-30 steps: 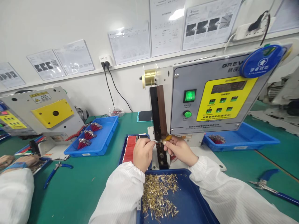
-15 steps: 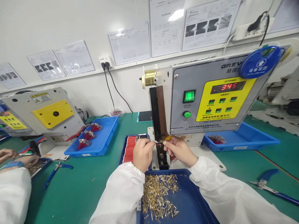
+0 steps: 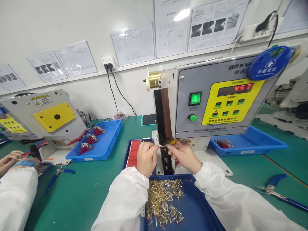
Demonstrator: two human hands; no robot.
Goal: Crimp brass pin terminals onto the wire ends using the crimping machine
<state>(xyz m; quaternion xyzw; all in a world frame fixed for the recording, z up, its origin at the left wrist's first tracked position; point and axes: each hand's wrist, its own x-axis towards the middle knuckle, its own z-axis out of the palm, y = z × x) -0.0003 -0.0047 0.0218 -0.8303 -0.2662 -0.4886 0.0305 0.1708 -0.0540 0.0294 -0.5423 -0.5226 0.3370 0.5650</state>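
A thin red wire point(image 3: 162, 146) lies nearly level, its long axis running left to right between the two hands. It sits just above the black metal tooling block point(image 3: 166, 161) at the front of the grey machine point(image 3: 204, 96). The left hand point(image 3: 146, 158) pinches one end between thumb and forefinger. The right hand point(image 3: 184, 156) pinches the other, with a yellow finger cot point(image 3: 172, 141) on one fingertip. Below them, slender shiny brass terminals point(image 3: 163, 197) lie heaped in a smooth blue plastic tray point(image 3: 194, 205).
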